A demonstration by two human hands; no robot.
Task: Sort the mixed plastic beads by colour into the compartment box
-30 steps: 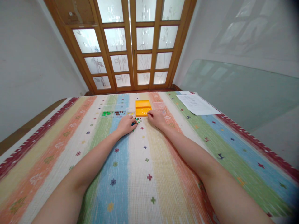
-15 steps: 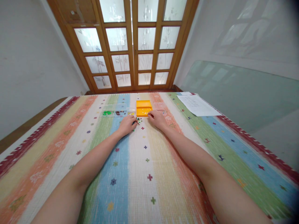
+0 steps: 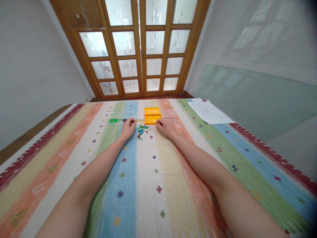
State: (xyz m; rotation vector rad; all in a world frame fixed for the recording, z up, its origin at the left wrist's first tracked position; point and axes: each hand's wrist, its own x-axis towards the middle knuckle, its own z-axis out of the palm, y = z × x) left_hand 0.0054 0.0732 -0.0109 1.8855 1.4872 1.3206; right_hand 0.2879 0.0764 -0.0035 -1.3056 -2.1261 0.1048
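A small heap of mixed coloured beads [image 3: 142,130] lies on the striped cloth [image 3: 153,172] between my hands. My left hand [image 3: 128,128] rests just left of the heap, its fingers curled in a pinch over a clear tray holding dark beads [image 3: 127,119]. My right hand [image 3: 167,127] lies right of the heap, fingertips pinched beside the orange tray [image 3: 152,115]. What either pinch holds is too small to see. A clear tray with green beads [image 3: 114,121] stands further left, and another clear tray [image 3: 169,114] sits behind my right hand.
A sheet of printed paper [image 3: 209,111] lies at the far right of the table. Wooden doors with frosted glass panes [image 3: 141,49] stand behind the table's far edge. A glass panel [image 3: 257,99] leans along the right wall.
My left hand has moved left and back, off the bead heap to the tray of dark beads, leaving the heap uncovered. My right hand has barely moved.
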